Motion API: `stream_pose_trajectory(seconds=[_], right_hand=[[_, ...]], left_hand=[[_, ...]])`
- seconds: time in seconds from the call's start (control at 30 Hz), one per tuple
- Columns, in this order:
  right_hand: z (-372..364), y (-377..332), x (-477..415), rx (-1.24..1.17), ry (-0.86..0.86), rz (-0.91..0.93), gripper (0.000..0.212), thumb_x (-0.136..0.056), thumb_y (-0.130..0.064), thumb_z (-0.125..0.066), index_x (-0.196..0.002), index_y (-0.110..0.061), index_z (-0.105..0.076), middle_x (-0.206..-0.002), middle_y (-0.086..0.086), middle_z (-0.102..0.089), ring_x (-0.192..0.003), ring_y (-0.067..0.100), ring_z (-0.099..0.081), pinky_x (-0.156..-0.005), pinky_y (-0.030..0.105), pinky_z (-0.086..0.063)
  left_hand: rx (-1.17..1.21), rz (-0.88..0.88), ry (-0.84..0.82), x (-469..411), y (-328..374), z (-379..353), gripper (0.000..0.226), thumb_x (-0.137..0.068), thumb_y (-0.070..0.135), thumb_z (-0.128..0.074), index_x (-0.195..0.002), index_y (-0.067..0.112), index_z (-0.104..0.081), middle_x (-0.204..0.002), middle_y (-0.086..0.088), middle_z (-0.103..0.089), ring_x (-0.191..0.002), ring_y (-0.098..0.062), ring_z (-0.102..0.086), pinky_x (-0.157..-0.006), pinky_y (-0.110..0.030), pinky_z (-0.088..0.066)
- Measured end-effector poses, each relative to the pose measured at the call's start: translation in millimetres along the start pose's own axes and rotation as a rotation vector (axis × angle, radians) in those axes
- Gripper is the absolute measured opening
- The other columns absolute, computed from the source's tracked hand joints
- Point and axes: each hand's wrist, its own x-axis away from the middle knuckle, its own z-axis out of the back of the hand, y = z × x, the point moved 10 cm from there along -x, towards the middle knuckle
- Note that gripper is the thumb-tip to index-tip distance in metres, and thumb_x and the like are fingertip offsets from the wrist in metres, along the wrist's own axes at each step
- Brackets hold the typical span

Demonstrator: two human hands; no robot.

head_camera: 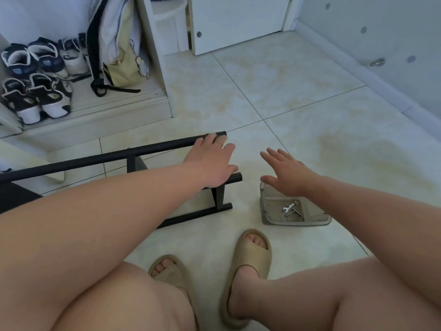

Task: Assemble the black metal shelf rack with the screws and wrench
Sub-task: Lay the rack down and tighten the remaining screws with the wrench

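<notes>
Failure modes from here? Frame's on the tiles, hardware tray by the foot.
1. The left hand only rests flat on the black rack frame, not gripping; it may slide on the smooth tiles.
2. The clear tray sits near the slipper; a kick could scatter the small wrench and screws.
3. The right hand hovers open above the tray; tiny screws may be fumbled.

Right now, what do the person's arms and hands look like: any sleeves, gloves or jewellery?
The left arm and right arm are bare as far as the frame shows: no sleeves, gloves, watch or bracelet. The left hand wears a thin ring on one finger; the right hand shows none.
</notes>
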Motion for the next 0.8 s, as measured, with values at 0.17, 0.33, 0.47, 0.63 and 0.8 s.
stream_pose_trajectory(seconds=[0.17, 0.33, 0.47, 0.63, 0.8], right_hand=[[-14, 76, 21, -0.008, -0.074, -0.180, 0.070, -0.103, -0.048, -0.046, -0.162, -0.027, -0.012, -0.169, -0.002, -0.014, -0.155, 0.023, -0.012, -0.122, 0.048, -0.024], [-75, 139, 31, 0.120, -0.397, -0.306, 0.056, -0.108, -0.032, -0.038, -0.160, -0.022, -0.021, -0.160, 0.009, -0.036, -0.142, 0.031, -0.041, -0.110, 0.035, -0.038], [-116, 162, 13, 0.126, -0.473, -0.288, 0.048, -0.108, -0.030, -0.036, -0.155, -0.016, -0.036, -0.151, 0.011, -0.048, -0.134, 0.032, -0.048, -0.106, 0.035, -0.043], [-178, 172, -24, 0.148, -0.549, -0.228, 0.040, -0.102, -0.010, -0.048, -0.142, -0.015, -0.050, -0.134, 0.011, -0.060, -0.117, 0.032, -0.060, -0.096, 0.037, -0.053], [-219, 182, -46, 0.128, -0.479, -0.188, 0.040, -0.097, -0.016, -0.052, -0.136, -0.022, -0.053, -0.130, 0.006, -0.057, -0.115, 0.029, -0.060, -0.087, 0.039, -0.053]], left_hand=[[-0.024, -0.166, -0.038, -17, 73, -11, 0.061, -0.101, 0.053, -0.038, -0.153, 0.023, -0.027, -0.166, -0.006, -0.012, -0.152, -0.028, -0.004, -0.120, -0.044, -0.013], [0.013, -0.332, -0.057, -40, 138, -38, 0.056, -0.101, 0.047, -0.042, -0.149, 0.019, -0.036, -0.163, -0.006, -0.020, -0.150, -0.026, -0.010, -0.118, -0.041, -0.018], [-0.062, -0.473, -0.239, -47, 175, -107, 0.053, -0.098, 0.044, -0.046, -0.143, 0.016, -0.040, -0.156, -0.008, -0.032, -0.146, -0.028, -0.021, -0.115, -0.043, -0.029], [-0.177, -0.604, -0.419, -56, 192, -179, 0.048, -0.099, 0.039, -0.047, -0.140, 0.015, -0.043, -0.150, -0.008, -0.040, -0.139, -0.027, -0.034, -0.108, -0.042, -0.038], [-0.177, -0.660, -0.409, -51, 192, -218, 0.039, -0.100, 0.039, -0.044, -0.133, 0.018, -0.049, -0.132, -0.004, -0.058, -0.128, -0.025, -0.045, -0.108, -0.041, -0.032]])
